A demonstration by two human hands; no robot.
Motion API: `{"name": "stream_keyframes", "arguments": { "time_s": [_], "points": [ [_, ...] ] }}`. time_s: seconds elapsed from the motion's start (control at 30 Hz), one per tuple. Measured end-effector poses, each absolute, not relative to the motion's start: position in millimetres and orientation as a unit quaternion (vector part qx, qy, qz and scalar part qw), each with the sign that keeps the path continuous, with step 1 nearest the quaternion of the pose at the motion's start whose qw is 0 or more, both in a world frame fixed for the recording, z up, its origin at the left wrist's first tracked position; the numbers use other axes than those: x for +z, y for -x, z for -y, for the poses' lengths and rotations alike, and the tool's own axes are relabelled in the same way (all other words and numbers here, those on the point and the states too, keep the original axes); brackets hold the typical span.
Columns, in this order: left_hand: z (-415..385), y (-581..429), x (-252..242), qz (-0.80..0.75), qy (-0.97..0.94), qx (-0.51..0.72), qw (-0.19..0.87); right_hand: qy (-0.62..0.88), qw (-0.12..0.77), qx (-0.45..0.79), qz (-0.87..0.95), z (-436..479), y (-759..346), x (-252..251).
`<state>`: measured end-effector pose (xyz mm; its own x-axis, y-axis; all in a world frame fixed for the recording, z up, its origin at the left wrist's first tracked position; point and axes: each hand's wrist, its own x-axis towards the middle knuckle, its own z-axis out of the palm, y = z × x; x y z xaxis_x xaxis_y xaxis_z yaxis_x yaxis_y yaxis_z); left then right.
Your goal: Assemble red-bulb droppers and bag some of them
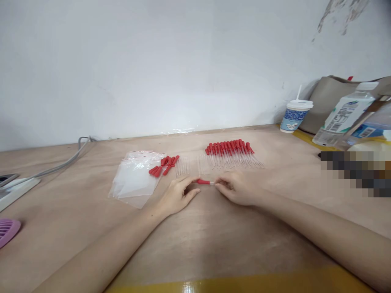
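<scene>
1. Red-bulbed dropper [205,182] is held level between the two hands, low over the wooden table [214,236], near its middle; whether it touches the surface cannot be told.
2. The left hand [179,196] rests on the table with thumb and forefinger closed on the red bulb end of the dropper; the other fingers curl loosely beneath.
3. The right hand [238,189] faces it, its fingertips pinched on the clear glass end; the two hands are close together, with only the dropper between them.
4. Just beyond the hands lies a small batch of bare glass tubes [182,166], side by side; to their left sits a loose heap of red bulbs [163,165], partly on a stack of clear plastic bags [134,181].
5. Beyond the right hand, a neat row of finished droppers [230,152] lies with red bulbs pointing towards the wall and glass tips towards the person.
6. At the far right stand a paper cup with a straw [295,116], a plastic bottle [345,116] lying tilted, and a grey bag [328,99] against the wall.
7. At the left, a grey cable [61,165] runs along the table; a purple slotted object [7,230] sits at the edge of view.
</scene>
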<state>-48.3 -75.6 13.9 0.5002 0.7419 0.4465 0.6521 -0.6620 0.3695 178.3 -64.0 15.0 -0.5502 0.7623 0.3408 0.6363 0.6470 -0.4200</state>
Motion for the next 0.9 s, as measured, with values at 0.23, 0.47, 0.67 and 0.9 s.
{"name": "stream_keyframes", "arguments": {
  "time_s": [0.23, 0.47, 0.67, 0.9],
  "points": [
    [75, 53, 13, -0.412, -0.868, 0.269, 0.071, 0.616, 0.287, 0.195, 0.707, 22, -211, 27],
    [74, 51, 17, -0.391, -0.877, 0.272, 0.06, 0.703, 0.267, 0.054, 0.657, -24, -172, 40],
    [74, 51, 18, -0.387, -0.879, 0.273, 0.058, 0.715, 0.223, -0.001, 0.663, -39, -151, 26],
    [73, 52, 16, -0.387, -0.878, 0.274, 0.062, 0.647, 0.215, -0.076, 0.727, -25, -148, 21]
  ]
}}
